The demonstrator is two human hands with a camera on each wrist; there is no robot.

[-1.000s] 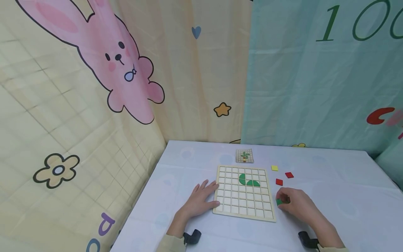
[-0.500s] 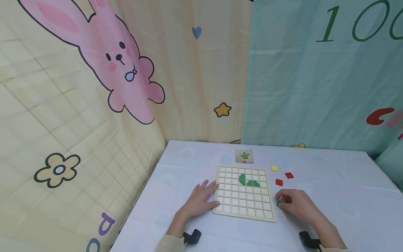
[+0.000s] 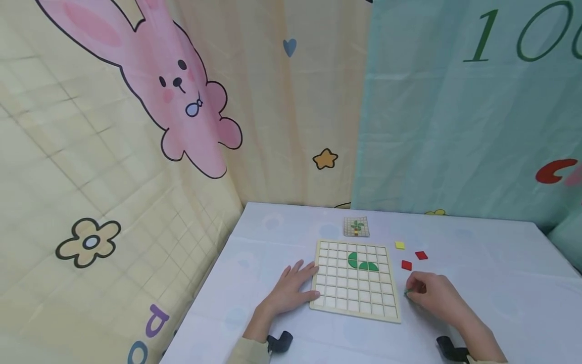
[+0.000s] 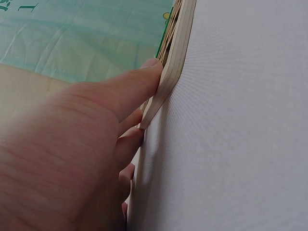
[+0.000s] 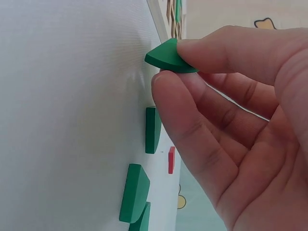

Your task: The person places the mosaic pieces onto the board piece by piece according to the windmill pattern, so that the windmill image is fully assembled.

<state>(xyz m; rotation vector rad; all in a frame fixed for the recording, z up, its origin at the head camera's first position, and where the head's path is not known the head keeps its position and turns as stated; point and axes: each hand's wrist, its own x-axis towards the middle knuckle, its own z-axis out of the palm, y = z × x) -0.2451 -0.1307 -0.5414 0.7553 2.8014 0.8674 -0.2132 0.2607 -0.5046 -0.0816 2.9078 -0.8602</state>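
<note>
My left hand (image 3: 293, 288) lies with fingers spread at the left edge of a wooden grid board (image 3: 347, 293); in the left wrist view its thumb (image 4: 139, 82) rests on the rim. Green quarter-circle pieces (image 3: 352, 260) fill a few cells in the board's upper part. Just right of the board, my right hand (image 3: 432, 293) pinches another green quarter-circle piece (image 5: 166, 57) between thumb and fingertips, its point away from the palm. In the right wrist view, more green pieces (image 5: 134, 192) lie on the white cloth below this hand; the head view hides them.
Behind the board lies a small pattern card (image 3: 356, 227) with a green figure. A yellow square (image 3: 399, 245) and two red squares (image 3: 406, 265) lie beyond the right hand. Printed curtains (image 3: 273, 126) hang behind and beside the white table.
The green piece has turned in my right fingers, so only a sliver shows in the head view now. My left hand stays on the board; the head view has shifted slightly.
</note>
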